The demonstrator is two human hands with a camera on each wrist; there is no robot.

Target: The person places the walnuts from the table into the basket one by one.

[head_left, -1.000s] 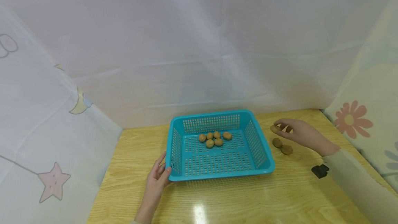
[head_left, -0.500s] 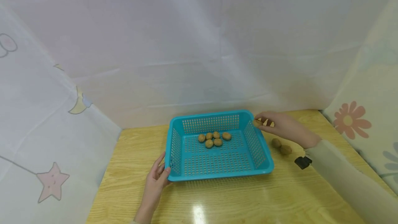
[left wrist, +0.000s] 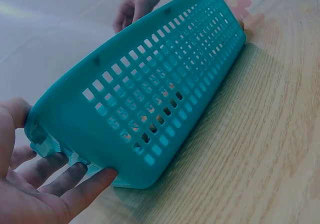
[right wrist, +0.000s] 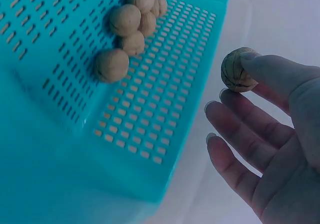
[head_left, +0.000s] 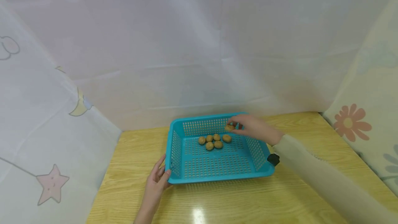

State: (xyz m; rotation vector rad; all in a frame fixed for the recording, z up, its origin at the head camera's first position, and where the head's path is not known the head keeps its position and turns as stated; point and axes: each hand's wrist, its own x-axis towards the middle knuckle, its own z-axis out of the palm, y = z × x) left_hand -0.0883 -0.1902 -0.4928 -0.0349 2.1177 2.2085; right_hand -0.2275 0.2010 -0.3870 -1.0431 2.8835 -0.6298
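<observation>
My right hand (head_left: 253, 127) pinches a walnut (right wrist: 239, 70) between thumb and index finger, over the far right part of a turquoise plastic basket (head_left: 217, 178). The other fingers of that hand are spread, as the right wrist view shows. Several walnuts (head_left: 209, 146) lie grouped on the basket's perforated floor toward the back. My left hand (head_left: 154, 182) holds the basket at its near left corner, thumb by the rim and fingers against the outer wall (left wrist: 75, 134).
The basket stands on a wood-grain table (head_left: 130, 161). A pale cloth backdrop (head_left: 199, 51) rises behind and at both sides. A small black device (head_left: 273, 159) is at the right wrist; the right sleeve (head_left: 320, 172) covers the table area right of the basket.
My right hand has carried the walnut leftward from the table at the right, across the basket's right rim, to above its inside. The left hand has stayed at the corner.
</observation>
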